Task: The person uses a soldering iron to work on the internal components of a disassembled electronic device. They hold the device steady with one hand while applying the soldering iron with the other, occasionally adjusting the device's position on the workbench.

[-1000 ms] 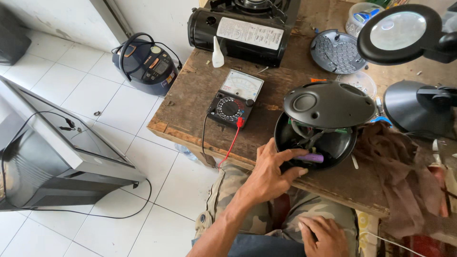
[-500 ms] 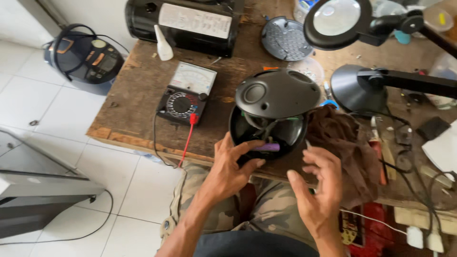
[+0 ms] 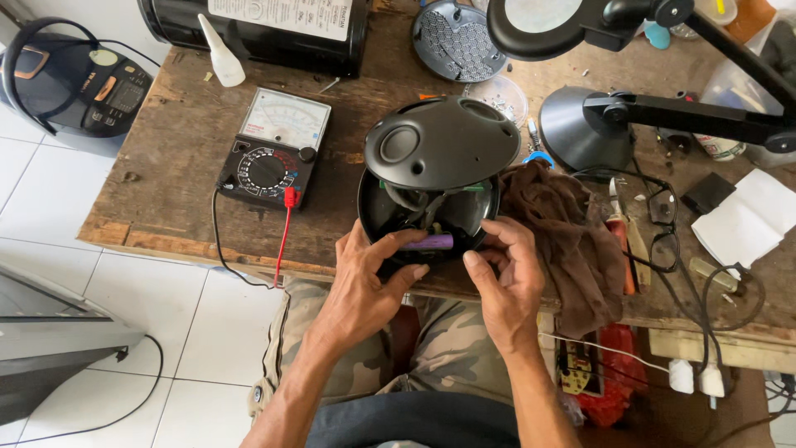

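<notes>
- the round black speaker (image 3: pixel 431 178) lies opened at the near edge of the tabletop (image 3: pixel 166 207), its lid tilted up.
- left hand (image 3: pixel 365 278) and right hand (image 3: pixel 506 274) are half curled, fingertips pinching one purple battery (image 3: pixel 429 242) inside.
- the shell looks stiff and light; the thin wires look fragile, so the rim is the safer hold.
- one meter (image 3: pixel 274 149), one brown cloth (image 3: pixel 564 224).

My two forearms rise bare from the bottom of the view and lean in toward each other, the left from the lower left, the right more upright. My left hand (image 3: pixel 361 282) lies palm down, wrist a little bent, its fingers reaching right, the thumb spread away below them. My right hand (image 3: pixel 506 270) faces it, fingers curled inward, thumb tip pointing left; the two grips are close but not touching.
</notes>
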